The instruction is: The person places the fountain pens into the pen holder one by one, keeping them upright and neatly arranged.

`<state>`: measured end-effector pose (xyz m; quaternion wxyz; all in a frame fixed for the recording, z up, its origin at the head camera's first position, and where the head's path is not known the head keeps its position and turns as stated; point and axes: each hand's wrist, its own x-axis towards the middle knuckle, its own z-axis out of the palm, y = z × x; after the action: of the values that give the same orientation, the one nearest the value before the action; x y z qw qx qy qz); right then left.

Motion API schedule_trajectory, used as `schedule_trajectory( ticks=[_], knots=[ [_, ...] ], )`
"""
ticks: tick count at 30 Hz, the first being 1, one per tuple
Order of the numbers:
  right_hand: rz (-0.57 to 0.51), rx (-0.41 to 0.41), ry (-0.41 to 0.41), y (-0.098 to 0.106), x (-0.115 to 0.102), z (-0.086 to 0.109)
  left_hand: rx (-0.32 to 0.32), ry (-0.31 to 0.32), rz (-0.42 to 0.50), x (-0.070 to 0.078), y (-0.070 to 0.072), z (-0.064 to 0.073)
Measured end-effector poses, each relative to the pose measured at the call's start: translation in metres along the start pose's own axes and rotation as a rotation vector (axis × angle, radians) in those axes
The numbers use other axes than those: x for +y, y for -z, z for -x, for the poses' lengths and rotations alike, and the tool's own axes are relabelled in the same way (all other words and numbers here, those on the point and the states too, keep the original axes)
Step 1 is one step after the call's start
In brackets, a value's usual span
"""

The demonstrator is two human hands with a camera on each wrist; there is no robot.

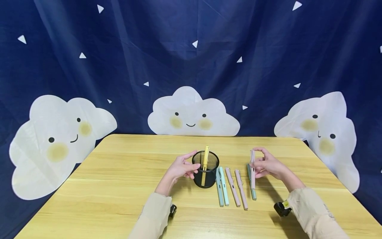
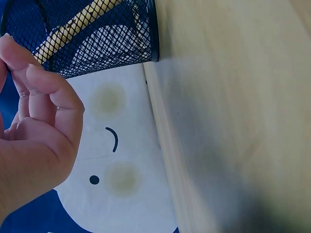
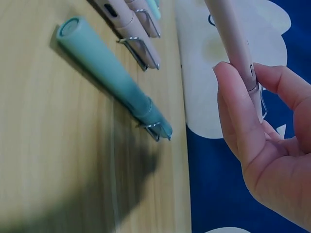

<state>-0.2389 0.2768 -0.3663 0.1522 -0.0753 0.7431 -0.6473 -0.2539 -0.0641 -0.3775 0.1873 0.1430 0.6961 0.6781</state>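
Note:
My left hand (image 1: 182, 167) holds the left side of a black mesh pen cup (image 1: 212, 177), thumb and index finger at its rim. Inside the cup leans a yellow pen (image 1: 206, 156), its capped end above the rim. With thumb and fingers my right hand (image 1: 268, 165) pinches a pale pink pen (image 3: 235, 43) near its cap, nearly upright over the table. Under it in the head view lies a dark teal pen (image 3: 107, 73). Between cup and right hand lie a blue-teal pen (image 1: 220, 189), a mint pen (image 1: 223, 187) and two pink pens (image 1: 232, 188), roughly side by side.
The light wooden table (image 1: 98, 196) runs back to a dark blue curtain (image 1: 167, 49) printed with white smiling clouds (image 1: 194, 109). A black wrist camera (image 1: 282, 209) is strapped at the right sleeve, and another (image 1: 172, 210) at the left sleeve.

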Motion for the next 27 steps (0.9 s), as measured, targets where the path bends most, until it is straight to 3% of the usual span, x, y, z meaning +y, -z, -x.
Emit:
schedule_trajectory(
  ticks=[17, 27],
  knots=[
    [-0.145, 0.085, 0.075, -0.021, -0.017, -0.008, -0.001, -0.003, 0.003, 0.0, 0.0, 0.0],
    [-0.258, 0.159, 0.173, -0.038, -0.027, -0.016, -0.01, -0.007, 0.014, 0.0, 0.001, 0.0]
  ],
)
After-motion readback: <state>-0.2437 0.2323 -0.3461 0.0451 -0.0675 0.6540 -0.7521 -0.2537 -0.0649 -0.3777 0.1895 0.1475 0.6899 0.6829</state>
